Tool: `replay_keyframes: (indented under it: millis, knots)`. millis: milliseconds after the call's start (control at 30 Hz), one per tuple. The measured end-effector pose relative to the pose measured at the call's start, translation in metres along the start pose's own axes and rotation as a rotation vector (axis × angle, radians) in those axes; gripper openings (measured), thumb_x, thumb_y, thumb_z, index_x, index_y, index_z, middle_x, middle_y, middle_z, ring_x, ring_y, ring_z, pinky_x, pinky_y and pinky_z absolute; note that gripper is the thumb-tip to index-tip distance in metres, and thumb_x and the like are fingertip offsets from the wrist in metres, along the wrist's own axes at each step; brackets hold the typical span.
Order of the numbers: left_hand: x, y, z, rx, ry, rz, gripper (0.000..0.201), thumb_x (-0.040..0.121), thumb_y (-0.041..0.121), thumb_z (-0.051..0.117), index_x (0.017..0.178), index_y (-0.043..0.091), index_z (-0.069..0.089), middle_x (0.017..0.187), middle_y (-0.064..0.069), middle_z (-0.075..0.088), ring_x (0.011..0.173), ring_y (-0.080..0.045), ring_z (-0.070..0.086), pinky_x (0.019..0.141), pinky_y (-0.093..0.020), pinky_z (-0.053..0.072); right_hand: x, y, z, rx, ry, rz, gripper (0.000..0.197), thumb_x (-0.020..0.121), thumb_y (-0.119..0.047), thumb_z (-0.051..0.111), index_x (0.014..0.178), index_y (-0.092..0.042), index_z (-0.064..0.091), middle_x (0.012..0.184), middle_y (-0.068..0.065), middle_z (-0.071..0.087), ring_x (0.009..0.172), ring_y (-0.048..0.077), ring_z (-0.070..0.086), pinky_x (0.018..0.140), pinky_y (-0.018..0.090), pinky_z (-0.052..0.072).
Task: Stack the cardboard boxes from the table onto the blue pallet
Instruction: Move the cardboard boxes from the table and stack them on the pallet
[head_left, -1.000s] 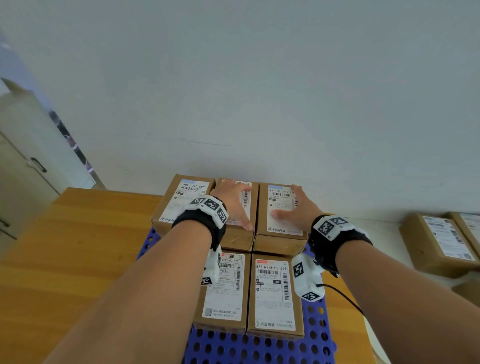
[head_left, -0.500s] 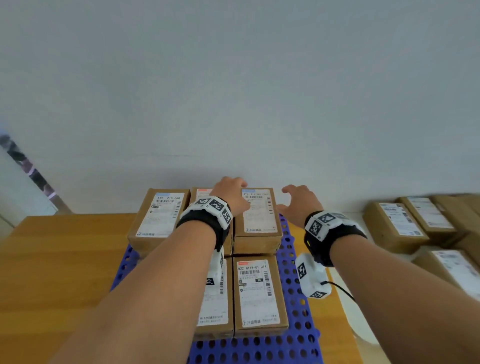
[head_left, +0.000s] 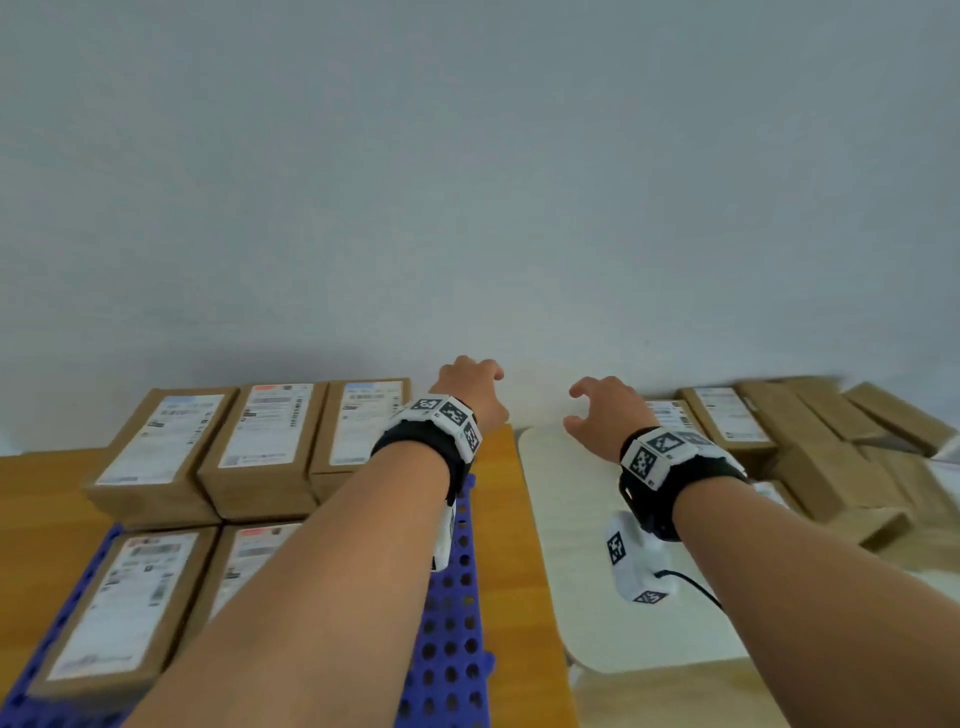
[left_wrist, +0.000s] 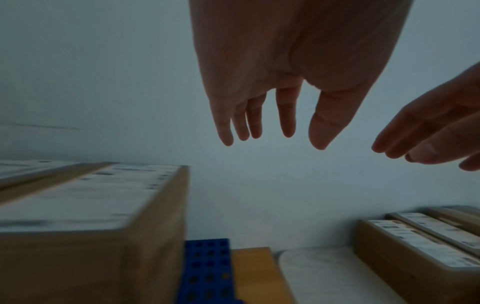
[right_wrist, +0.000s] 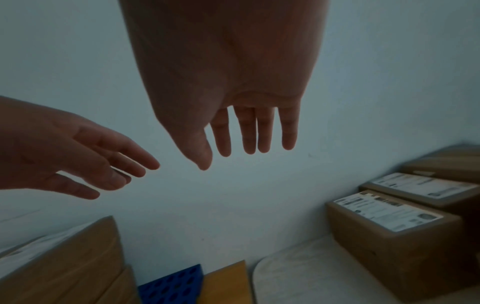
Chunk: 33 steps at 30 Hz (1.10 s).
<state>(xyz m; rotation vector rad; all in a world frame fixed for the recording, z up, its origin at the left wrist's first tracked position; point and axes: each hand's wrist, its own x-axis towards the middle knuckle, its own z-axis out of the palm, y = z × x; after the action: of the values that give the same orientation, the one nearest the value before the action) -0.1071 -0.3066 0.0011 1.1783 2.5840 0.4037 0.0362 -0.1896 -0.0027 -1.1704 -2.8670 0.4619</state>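
Note:
Several labelled cardboard boxes (head_left: 270, 447) sit in two rows on the blue pallet (head_left: 447, 639) at the left. More cardboard boxes (head_left: 727, 421) are piled on the white table (head_left: 582, 571) at the right. My left hand (head_left: 470, 389) hovers empty above the pallet's right edge, fingers relaxed and spread (left_wrist: 259, 127). My right hand (head_left: 602, 410) hovers empty above the white table, left of the nearest loose box (right_wrist: 389, 222), fingers straight (right_wrist: 249, 139). Both hands are in the air and touch nothing.
The pallet lies on a wooden table (head_left: 498, 571) that abuts the white table. A plain wall (head_left: 467, 208) stands close behind both. Bare white tabletop lies between the pallet and the loose boxes.
Both hands lifted off the back-row boxes on the pallet and swung to the right. My head turned right too, bringing the pile on the white table into view.

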Motion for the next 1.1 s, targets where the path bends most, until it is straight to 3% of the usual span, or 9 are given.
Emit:
replay_keyframes:
  millis: [333,467,567,733,933,1033,1100]
  knots:
    - [0.021,0.167,0.070,0.046,-0.036,0.013,0.056,0.088,0.019,0.057,0.141,0.025,0.042,0.141,-0.007,0.038,0.130,-0.027,0.037,0.096,-0.039,0.044,-0.008,0.165,-0.042,0.011,-0.035,-0.004,0.043,0.093,-0.027,0.056,0.134,-0.019,0.052,0.136,0.006,0.053,0.123,0.023,0.052,0.101,0.035,0.045]
    - [0.026,0.202,0.090,0.076,-0.040,-0.007,0.051,0.089,0.024,0.057,0.138,0.026,0.044,0.138,-0.007,0.041,0.127,-0.027,0.040,0.099,-0.041,0.042,-0.004,0.207,-0.049,0.030,-0.033,0.010,0.043,0.092,-0.028,0.057,0.134,-0.021,0.052,0.134,0.005,0.055,0.100,0.020,0.062,0.091,0.036,0.053]
    - [0.035,0.217,0.103,0.099,-0.043,-0.003,0.049,0.090,0.025,0.055,0.137,0.024,0.044,0.137,-0.007,0.042,0.126,-0.028,0.042,0.100,-0.043,0.042,0.004,0.225,-0.047,0.049,-0.033,0.025,0.043,0.090,-0.027,0.057,0.133,-0.023,0.052,0.132,0.006,0.056,0.086,0.019,0.059,0.083,0.038,0.058]
    - [0.063,0.223,0.131,0.063,-0.077,-0.008,0.047,0.088,0.025,0.057,0.134,0.022,0.047,0.133,-0.008,0.046,0.121,-0.029,0.046,0.097,-0.044,0.046,0.025,0.247,-0.032,0.088,-0.089,0.059,0.046,0.090,-0.022,0.056,0.136,-0.020,0.050,0.130,0.007,0.056,0.084,0.018,0.064,0.076,0.032,0.059]
    - [0.106,0.218,0.172,0.018,-0.149,-0.062,0.052,0.086,0.030,0.065,0.132,0.018,0.046,0.127,-0.010,0.051,0.116,-0.031,0.050,0.092,-0.043,0.049,0.065,0.273,-0.007,0.057,-0.170,0.095,0.047,0.093,-0.026,0.058,0.137,-0.016,0.047,0.127,0.008,0.058,0.103,0.020,0.061,0.087,0.032,0.054]
    - [0.128,0.213,0.182,-0.026,-0.173,-0.074,0.051,0.086,0.028,0.065,0.133,0.016,0.047,0.128,-0.012,0.051,0.117,-0.033,0.050,0.093,-0.042,0.048,0.092,0.276,0.004,0.071,-0.192,0.108,0.049,0.093,-0.023,0.057,0.140,-0.016,0.046,0.131,0.007,0.056,0.107,0.021,0.059,0.083,0.025,0.048]
    - [0.143,0.208,0.189,-0.039,-0.200,-0.099,0.053,0.088,0.029,0.064,0.135,0.014,0.044,0.131,-0.014,0.049,0.119,-0.033,0.049,0.095,-0.042,0.047,0.109,0.276,0.012,0.083,-0.198,0.112,0.051,0.092,-0.023,0.057,0.141,-0.019,0.046,0.135,0.006,0.055,0.109,0.021,0.059,0.082,0.026,0.048]
